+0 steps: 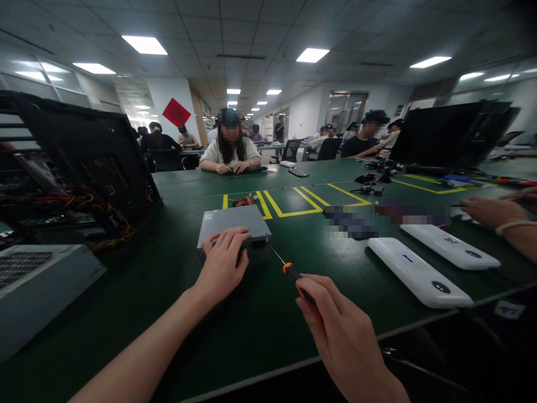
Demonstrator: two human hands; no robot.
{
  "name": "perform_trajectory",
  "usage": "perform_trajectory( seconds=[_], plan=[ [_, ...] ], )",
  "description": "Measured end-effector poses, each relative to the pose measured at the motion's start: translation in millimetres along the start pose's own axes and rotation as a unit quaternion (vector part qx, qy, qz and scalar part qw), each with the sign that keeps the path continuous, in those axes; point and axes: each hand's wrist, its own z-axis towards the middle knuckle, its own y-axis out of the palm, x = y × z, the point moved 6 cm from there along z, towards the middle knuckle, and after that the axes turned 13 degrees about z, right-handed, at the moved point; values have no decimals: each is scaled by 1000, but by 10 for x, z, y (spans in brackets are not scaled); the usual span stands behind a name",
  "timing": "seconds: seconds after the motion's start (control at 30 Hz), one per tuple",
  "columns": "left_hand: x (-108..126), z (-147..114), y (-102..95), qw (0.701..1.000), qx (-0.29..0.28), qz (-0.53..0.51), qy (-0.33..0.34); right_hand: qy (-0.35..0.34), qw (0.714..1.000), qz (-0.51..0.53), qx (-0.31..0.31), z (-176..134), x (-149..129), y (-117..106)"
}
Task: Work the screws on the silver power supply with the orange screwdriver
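Note:
A grey metal computer power supply [239, 218] lies on the green table in front of me. Over its near edge, my left hand [226, 254] is closed, fingers on the top and thumb down the near side. My right hand [331, 313] is wrapped round the black and orange handle of a screwdriver [290, 270]. The screwdriver's thin shaft points up and left, its tip at the right end of the power supply's near face, by a corner. Whether the tip sits in a screw is too small to tell. Coloured cables [244, 201] lie behind the power supply.
An open black computer case [96, 162] and a larger grey power supply [46, 291] stand at left. Two white oblong devices [419, 271] lie at right, near another person's hands [490, 212]. Across the green table [176, 187], marked with yellow tape, sits another person [230, 148].

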Motion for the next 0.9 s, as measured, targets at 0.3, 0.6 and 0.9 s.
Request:
perform_trajectory(
  seconds=[0.3,0.6,0.9],
  plan=[
    [10,5,-30,1000,8,-3,3,-51,998,0,-40,-45,-58,81],
    [14,-2,-26,1000,19,5,1,-115,991,-57,-46,92,-209,66],
    [-65,25,88,999,12,34,-6,-377,921,-77,-62,395,-402,209]
  ],
)
